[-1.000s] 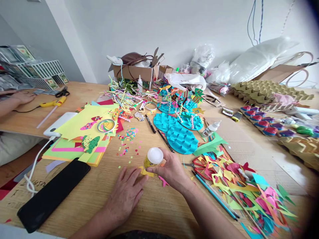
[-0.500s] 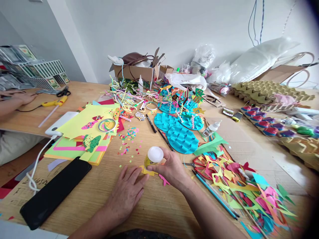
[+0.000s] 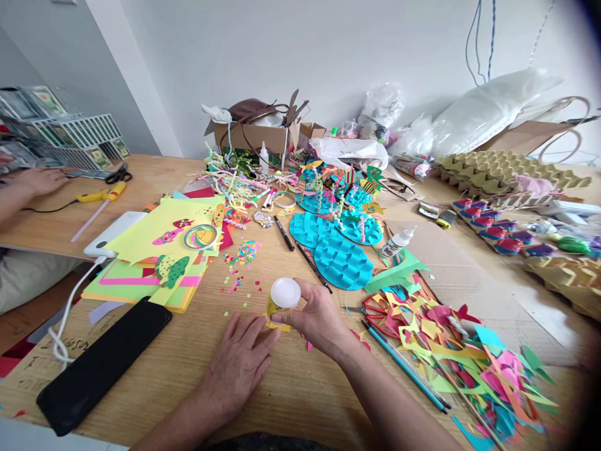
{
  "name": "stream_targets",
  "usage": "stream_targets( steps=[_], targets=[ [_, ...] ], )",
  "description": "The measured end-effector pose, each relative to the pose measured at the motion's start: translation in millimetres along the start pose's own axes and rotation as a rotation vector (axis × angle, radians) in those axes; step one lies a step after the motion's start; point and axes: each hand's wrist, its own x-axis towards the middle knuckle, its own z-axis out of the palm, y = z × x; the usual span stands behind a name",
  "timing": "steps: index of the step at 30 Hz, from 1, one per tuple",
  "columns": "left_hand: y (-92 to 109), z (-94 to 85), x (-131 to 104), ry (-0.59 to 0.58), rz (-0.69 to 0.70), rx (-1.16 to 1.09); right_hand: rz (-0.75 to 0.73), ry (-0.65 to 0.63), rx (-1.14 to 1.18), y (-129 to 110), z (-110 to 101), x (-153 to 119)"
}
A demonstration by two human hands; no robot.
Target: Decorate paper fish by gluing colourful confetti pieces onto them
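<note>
In the head view, the cylinder is on the near-left side of the blue oval, apart from it and just above the yellow paper piece or touching it; the exact contact is hidden. The right hand is closed around it from the right, the thumb across the near side and the other fingers largely out of sight behind. The left hand, farther left of the blue oval and nearer the wearer, lies open and palm down, its fingertips at the paper's left edge.

The cylinder looks like a glue stick: probably light, stiff and hard to crush, with smooth plastic that could slip a little if the fingers are damp. The sides of the barrel seem the best hold, leaving both ends free. The yellow paper should be nearly weightless, limp and easily creased or torn, so flat fingertips at its edge suit it better than a pinch.

The cylinder stands roughly upright, with a round, pale white end on top and a yellow label below, partly covered by the thumb; print on it is too small to read. The paper is plain yellow, its outline mostly hidden. A pink paper bit shows near it, also on the near-left side of the blue oval
</note>
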Motion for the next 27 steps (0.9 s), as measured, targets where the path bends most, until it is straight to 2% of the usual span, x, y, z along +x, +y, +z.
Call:
stream_targets(
  steps=[8,17,27],
  targets=[
    [2.4,-0.1,0.8,0.007,-0.029,-0.019,-0.021,0.005,-0.021,4.3,1.9,-0.9],
    [-1.4,0.0,-0.1,-0.031,0.017,0.029,-0.016,0.021,-0.043,4.3,-3.2,-2.8],
    [1.0,0.1,0.9,-0.007,-0.004,0.011,-0.053,0.038,-0.060,3.3,-3.3,-1.0]
  ],
)
